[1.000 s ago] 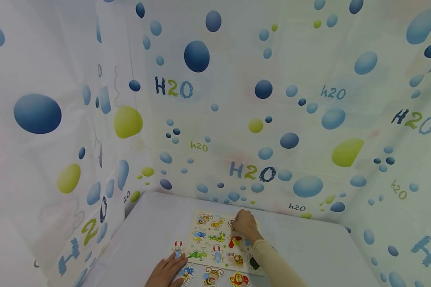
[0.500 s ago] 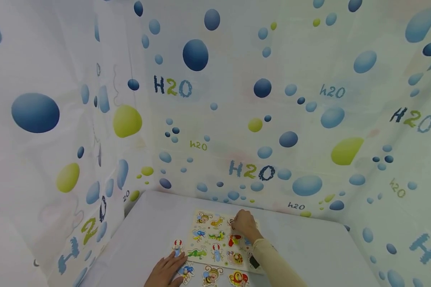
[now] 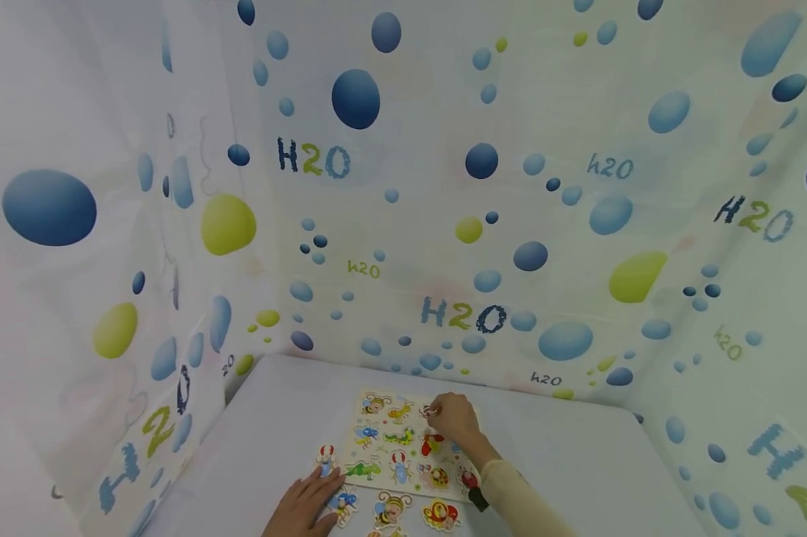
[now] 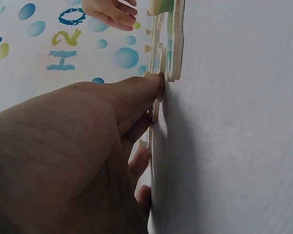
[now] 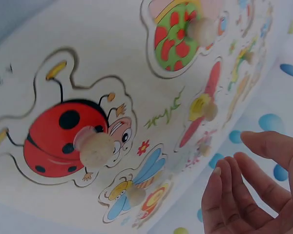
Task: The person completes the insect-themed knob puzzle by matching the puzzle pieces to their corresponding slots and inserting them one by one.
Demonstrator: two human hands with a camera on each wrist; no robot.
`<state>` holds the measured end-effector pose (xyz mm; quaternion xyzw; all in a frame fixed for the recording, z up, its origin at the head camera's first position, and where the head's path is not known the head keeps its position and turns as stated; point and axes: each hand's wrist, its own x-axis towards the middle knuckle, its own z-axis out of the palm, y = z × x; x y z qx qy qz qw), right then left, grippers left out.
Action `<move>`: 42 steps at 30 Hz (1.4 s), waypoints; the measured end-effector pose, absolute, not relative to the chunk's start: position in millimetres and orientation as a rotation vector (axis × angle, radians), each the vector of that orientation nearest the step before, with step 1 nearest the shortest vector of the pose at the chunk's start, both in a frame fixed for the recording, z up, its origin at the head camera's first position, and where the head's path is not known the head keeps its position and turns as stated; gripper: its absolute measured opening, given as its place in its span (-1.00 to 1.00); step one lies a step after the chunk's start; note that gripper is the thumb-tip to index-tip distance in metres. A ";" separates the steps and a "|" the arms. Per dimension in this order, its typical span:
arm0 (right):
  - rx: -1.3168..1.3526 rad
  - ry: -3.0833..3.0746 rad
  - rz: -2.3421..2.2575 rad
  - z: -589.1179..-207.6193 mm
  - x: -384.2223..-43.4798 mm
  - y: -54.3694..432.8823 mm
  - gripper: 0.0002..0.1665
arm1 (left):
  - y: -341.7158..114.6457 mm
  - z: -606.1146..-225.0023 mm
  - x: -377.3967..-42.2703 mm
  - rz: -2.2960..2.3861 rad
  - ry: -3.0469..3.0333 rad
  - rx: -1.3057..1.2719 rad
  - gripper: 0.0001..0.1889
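A pale wooden insect peg puzzle board (image 5: 112, 29) lies on the table, its pieces fitted with round knobs. Over its top row is my right hand (image 3: 453, 418), close above a partly hidden piece (image 3: 427, 411). In the right wrist view my right hand (image 5: 254, 195) has its thumb apart from the bent fingers, with nothing between them. My left hand (image 3: 304, 503) lies with fingers extended at the board's near left corner, beside a blue winged-insect piece (image 3: 341, 506) and a red-horned beetle piece (image 3: 326, 461). Its thumb (image 4: 141, 92) touches a piece's edge.
Loose bee (image 3: 393, 509) and red butterfly (image 3: 440, 514) pieces lie in front of the board, with another cut off below. A ladybug piece (image 3: 468, 477) sits in the near right corner by a small black block (image 3: 477, 498). Spotted sheeting (image 3: 390, 224) surrounds the table.
The head view has shifted slightly, sliding the scene left and up. My right wrist has drawn back a little, uncovering the ladybug piece. My left hand stays by the board's corner.
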<state>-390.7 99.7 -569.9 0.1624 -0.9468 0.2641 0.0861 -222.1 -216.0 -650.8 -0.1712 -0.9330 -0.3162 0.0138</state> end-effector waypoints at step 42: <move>0.533 -3.019 0.884 -556.4 -269.0 129.3 -0.69 | -208.0 -636.6 -217.7 -1.006 -2.962 -0.409 -0.33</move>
